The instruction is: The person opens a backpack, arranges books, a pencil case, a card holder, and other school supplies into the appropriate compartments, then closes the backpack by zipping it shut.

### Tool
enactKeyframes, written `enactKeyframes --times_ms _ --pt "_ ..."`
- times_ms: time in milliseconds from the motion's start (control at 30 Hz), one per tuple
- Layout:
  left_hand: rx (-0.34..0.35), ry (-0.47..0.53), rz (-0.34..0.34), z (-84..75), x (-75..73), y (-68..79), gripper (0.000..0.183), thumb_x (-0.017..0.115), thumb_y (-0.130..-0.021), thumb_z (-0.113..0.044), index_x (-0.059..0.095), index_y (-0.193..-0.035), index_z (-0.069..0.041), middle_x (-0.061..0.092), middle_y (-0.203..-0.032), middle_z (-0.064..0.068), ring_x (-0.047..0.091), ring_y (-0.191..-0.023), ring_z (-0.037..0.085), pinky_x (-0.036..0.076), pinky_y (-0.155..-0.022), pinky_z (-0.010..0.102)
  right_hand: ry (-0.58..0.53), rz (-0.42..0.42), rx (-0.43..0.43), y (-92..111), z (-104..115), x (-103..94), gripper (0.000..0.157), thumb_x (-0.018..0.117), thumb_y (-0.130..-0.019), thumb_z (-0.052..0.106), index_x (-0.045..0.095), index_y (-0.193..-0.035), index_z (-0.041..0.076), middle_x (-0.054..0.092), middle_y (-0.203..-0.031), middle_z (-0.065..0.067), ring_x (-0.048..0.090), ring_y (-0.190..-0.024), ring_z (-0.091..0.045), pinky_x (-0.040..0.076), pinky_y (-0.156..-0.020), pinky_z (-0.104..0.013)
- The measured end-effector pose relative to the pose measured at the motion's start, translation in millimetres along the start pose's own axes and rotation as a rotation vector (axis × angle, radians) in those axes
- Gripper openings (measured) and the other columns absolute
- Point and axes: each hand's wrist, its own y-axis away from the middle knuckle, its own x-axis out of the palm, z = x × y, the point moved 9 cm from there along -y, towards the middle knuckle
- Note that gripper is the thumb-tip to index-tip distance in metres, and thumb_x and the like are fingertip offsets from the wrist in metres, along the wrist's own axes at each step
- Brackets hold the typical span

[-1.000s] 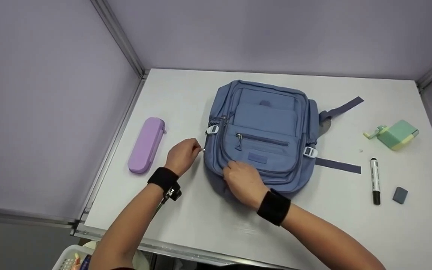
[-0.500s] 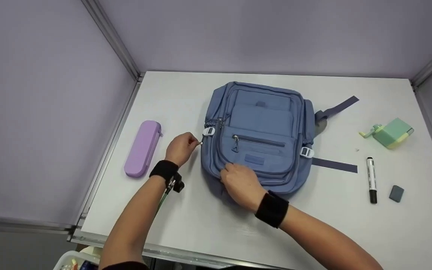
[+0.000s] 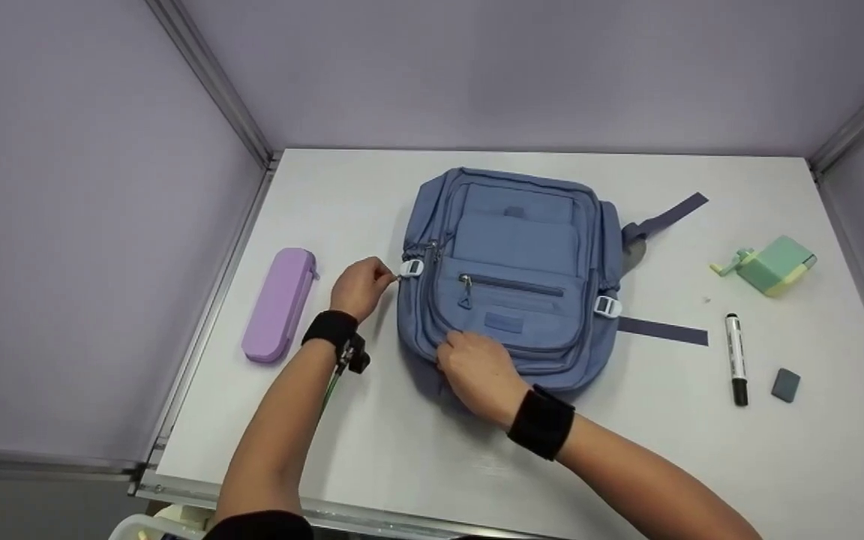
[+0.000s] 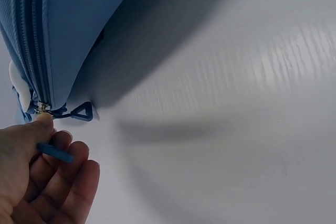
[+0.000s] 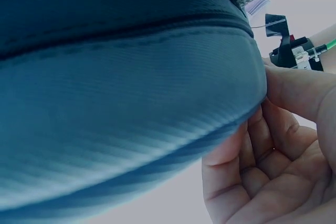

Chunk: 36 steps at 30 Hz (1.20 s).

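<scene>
Backpack (image 3: 518, 244) lies front up mid-table, its side zip (image 4: 35, 51) apparently closed down to the slider; what remains beyond, I cannot tell. Left hand (image 3: 361, 289) pinches a zip pull (image 4: 55, 152) there, so that job seems unfinished; right hand (image 3: 481, 371) grips the bag's lower corner. Purple case (image 3: 280, 304), marker (image 3: 736, 360) and green crank gadget (image 3: 777, 266) lie outside, unpacked

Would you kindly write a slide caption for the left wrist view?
Left hand pinching a blue zipper pull on a blue backpack, with a triangular zipper pull loose nearby.
</scene>
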Motion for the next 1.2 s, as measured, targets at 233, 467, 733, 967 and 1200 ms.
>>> enactKeyframes --times_ms 233,467,733,967,1200 --pt "-0.002 0.012 -0.003 4.0 2.2 -9.4 0.019 0.066 -0.102 -0.024 0.072 -0.105 -0.006 0.072 -0.101 0.011 0.066 -0.091 0.028 0.051 -0.082 0.043 0.01 -0.005 -0.004 1.5 2.0 -1.6 0.01 0.076 -0.091 0.01 0.07 -0.084 0.006 0.062 -0.082 -0.006 0.063 -0.074 -0.023 0.054 -0.062 -0.038" --pt "0.014 0.001 -0.024 5.8 -0.5 -15.6 0.018 0.066 -0.102 -0.022 0.071 -0.105 -0.005 0.072 -0.102 0.012 0.067 -0.094 0.03 0.051 -0.085 0.044 0.011 -0.01 -0.002 1.4 4.3 -1.7 0.01 0.075 -0.092 0.012 0.071 -0.085 0.006 0.063 -0.082 -0.005 0.064 -0.074 -0.023 0.055 -0.061 -0.038" --pt "0.019 0.005 -0.034 4.9 -4.1 -21.1 0.018 0.067 -0.101 -0.023 0.072 -0.105 -0.006 0.072 -0.102 0.011 0.066 -0.094 0.03 0.051 -0.085 0.044 0.005 0.001 -0.012 1.6 6.6 -1.0 0.009 0.076 -0.091 0.012 0.072 -0.085 0.007 0.063 -0.082 -0.005 0.064 -0.073 -0.023 0.055 -0.061 -0.038" --pt "0.028 0.012 -0.044 2.1 -1.8 -25.2 0.017 0.067 -0.101 -0.022 0.071 -0.105 -0.006 0.073 -0.102 0.011 0.067 -0.095 0.03 0.051 -0.086 0.044 0.007 0.005 -0.013 1.7 3.6 -0.7 0.01 0.076 -0.091 0.013 0.071 -0.085 0.007 0.063 -0.081 -0.004 0.064 -0.072 -0.022 0.054 -0.061 -0.037" --pt "0.022 -0.008 -0.011 -2.7 4.1 -28.6 0.018 0.066 -0.102 -0.023 0.071 -0.106 -0.006 0.073 -0.102 0.011 0.067 -0.093 0.029 0.052 -0.084 0.044 0.031 -0.005 0.003 1.5 0.1 0.9 0.013 0.08 -0.088 0.013 0.07 -0.081 0.009 0.062 -0.078 -0.003 0.064 -0.071 -0.022 0.054 -0.059 -0.036"
